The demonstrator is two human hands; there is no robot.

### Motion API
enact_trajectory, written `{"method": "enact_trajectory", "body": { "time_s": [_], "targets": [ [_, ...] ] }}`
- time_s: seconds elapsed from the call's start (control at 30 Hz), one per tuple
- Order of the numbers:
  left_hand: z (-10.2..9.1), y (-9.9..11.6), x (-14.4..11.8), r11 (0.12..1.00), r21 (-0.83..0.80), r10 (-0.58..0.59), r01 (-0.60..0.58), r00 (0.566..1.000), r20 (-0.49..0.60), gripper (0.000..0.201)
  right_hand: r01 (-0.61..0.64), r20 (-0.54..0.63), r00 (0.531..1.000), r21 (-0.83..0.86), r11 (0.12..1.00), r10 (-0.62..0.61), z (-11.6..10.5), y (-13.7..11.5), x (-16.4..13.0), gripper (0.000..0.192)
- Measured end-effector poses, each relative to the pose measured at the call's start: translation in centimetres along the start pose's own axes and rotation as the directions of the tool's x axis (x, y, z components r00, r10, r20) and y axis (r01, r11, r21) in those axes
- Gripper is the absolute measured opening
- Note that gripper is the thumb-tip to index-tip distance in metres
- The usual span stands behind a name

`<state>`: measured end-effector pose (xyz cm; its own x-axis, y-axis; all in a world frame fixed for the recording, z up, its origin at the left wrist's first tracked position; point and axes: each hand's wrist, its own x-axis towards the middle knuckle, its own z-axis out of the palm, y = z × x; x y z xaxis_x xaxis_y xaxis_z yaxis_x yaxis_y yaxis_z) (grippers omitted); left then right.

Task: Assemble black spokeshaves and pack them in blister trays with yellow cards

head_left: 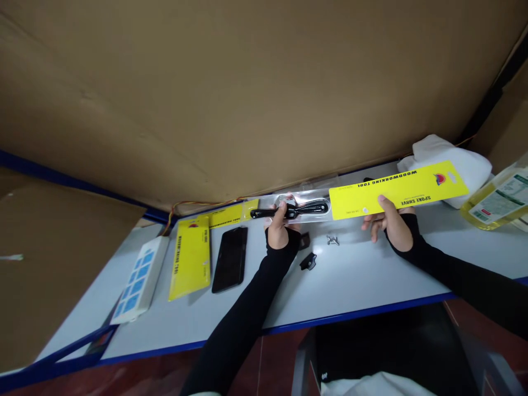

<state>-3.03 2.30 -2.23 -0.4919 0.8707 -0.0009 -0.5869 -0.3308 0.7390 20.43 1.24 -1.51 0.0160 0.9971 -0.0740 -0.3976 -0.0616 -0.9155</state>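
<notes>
My left hand (279, 230) grips a black spokeshave (307, 209) that lies in a clear plastic blister tray (317, 193) at the back of the white table (363, 280). My right hand (394, 223) holds a long yellow backing card (398, 190) printed "SPOKE SHAVE / WOODWORKING TOOL", thumb on top, lifted a little above the table. Between my hands lie small loose parts: a black piece (308, 262), a dark small block (304, 240) and a metal wing nut (332, 240). Both arms wear black sleeves.
A black phone (230, 258) lies left of my left arm, beside another yellow card (190, 257) and a white box with blue squares (140, 278). A further yellow package (231, 215) sits behind. White cloth (447, 159) and a bottle of yellow liquid (497, 201) stand at right. Cardboard wall (247, 93) behind.
</notes>
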Motion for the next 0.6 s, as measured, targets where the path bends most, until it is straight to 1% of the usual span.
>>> {"method": "enact_trajectory", "body": {
  "time_s": [0.07, 0.23, 0.3, 0.4, 0.47, 0.53, 0.6],
  "targets": [
    [0.1, 0.1, -0.2, 1.0, 0.012, 0.02, -0.02, 1.0, 0.016, 0.045, -0.001, 0.021, 1.0, -0.002, 1.0, 0.001, 0.1, 0.1, -0.3, 0.054],
    [0.5, 0.2, -1.1, 0.994, 0.066, 0.078, -0.083, 0.994, 0.073, 0.042, -0.064, 0.093, 0.994, 0.002, 0.998, 0.064, 0.1, 0.6, -0.7, 0.059],
    [0.9, 0.1, -1.6, 0.993, 0.07, 0.09, -0.096, 0.992, 0.087, 0.04, -0.095, 0.146, 0.985, -0.017, 0.995, 0.097, 0.1, 1.0, -0.7, 0.06],
    [1.4, -0.4, -2.5, 0.998, 0.033, 0.052, -0.055, 0.995, 0.088, 0.045, -0.177, 0.239, 0.953, -0.049, 0.983, 0.184, 0.3, 1.7, -0.9, 0.065],
    [1.5, -0.7, -2.9, 1.0, 0.016, 0.019, -0.021, 0.996, 0.09, 0.049, -0.231, 0.28, 0.929, -0.068, 0.971, 0.241, 0.5, 2.2, -1.1, 0.067],
    [1.5, -1.1, -3.3, 1.0, 0.0, -0.013, 0.013, 0.996, 0.086, 0.051, -0.26, 0.28, 0.92, -0.093, 0.961, 0.275, 0.6, 2.7, -1.5, 0.068],
    [1.4, -1.3, -3.6, 0.999, -0.017, -0.029, 0.031, 0.997, 0.066, 0.051, -0.254, 0.253, 0.924, -0.158, 0.954, 0.288, 0.6, 3.3, -1.7, 0.067]
  ]
}}
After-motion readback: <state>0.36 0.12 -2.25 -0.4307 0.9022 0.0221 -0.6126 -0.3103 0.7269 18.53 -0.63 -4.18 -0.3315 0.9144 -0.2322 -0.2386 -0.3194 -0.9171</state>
